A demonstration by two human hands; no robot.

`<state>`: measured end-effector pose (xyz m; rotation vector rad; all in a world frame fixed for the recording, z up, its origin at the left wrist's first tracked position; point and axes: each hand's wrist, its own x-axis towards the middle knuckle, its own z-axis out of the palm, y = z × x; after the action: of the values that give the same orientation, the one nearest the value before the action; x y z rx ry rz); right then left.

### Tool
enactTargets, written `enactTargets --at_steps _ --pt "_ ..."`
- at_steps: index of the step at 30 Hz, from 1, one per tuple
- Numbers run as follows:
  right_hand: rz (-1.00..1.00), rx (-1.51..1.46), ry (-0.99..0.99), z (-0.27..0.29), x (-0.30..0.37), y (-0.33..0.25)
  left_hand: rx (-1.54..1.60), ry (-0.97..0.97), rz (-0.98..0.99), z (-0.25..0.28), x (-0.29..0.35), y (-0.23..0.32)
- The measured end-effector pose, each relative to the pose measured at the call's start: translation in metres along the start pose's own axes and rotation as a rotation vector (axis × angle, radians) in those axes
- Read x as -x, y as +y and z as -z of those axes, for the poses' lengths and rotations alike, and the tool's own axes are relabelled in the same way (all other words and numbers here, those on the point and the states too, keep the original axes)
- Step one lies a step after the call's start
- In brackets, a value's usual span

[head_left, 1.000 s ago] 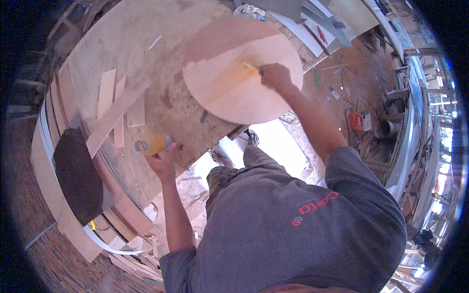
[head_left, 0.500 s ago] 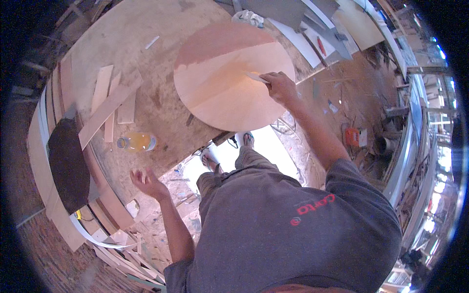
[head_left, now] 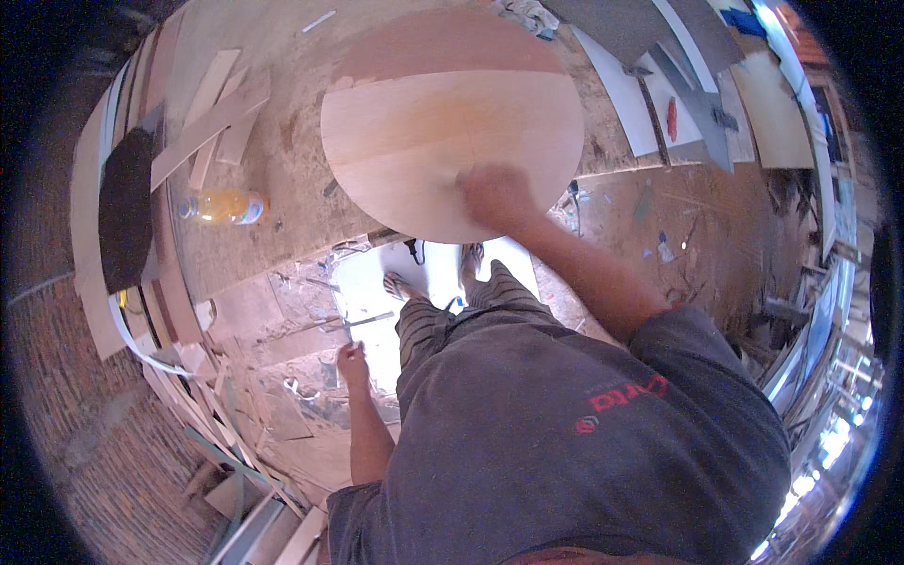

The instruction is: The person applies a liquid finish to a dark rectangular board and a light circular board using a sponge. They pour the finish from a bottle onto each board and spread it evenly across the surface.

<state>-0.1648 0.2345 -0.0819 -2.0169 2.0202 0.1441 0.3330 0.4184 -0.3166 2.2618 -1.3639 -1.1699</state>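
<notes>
A round wooden board (head_left: 377,122) lies on the workbench, with a reddish-brown coat over its far part and a yellowish smear on the bare wood near its middle. My right hand (head_left: 497,196) is closed over the board's near right part, blurred by motion. Its pale flat scraper, plain half a second ago, is now only a faint blur beside the fingers. Down at my left side, off the bench's front edge, my left hand (head_left: 351,363) hangs with its fingers curled together and nothing visible in them.
A clear bottle of yellow liquid (head_left: 221,207) lies on the bench (head_left: 292,188), left of the board. Wood strips (head_left: 212,127) are piled behind it. A crumpled cloth (head_left: 529,17), cut sheets (head_left: 617,94) and a red tool (head_left: 671,121) sit at far right. Scraps litter the floor.
My right hand has drawn nearer to me and left across the board. My left hand has dropped away from the bench, its fingers curling in. The whole view has shifted.
</notes>
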Motion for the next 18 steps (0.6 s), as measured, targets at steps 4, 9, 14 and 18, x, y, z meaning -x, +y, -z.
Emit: enactTargets --at_steps 4,9,14,18 --pt "0.149 -0.121 -0.324 0.013 0.044 -0.062 0.273 -0.491 0.492 -0.042 0.060 0.005" --pt "-0.047 -0.201 0.188 0.026 0.030 0.037 0.303 -0.320 0.397 -0.055 0.084 0.002" --pt "0.083 0.137 0.217 0.030 -0.006 0.125 0.295 -0.280 0.391 -0.043 0.064 -0.013" --pt "-0.058 0.091 0.261 0.052 -0.036 0.136 0.367 -0.180 0.320 -0.023 0.055 -0.033"
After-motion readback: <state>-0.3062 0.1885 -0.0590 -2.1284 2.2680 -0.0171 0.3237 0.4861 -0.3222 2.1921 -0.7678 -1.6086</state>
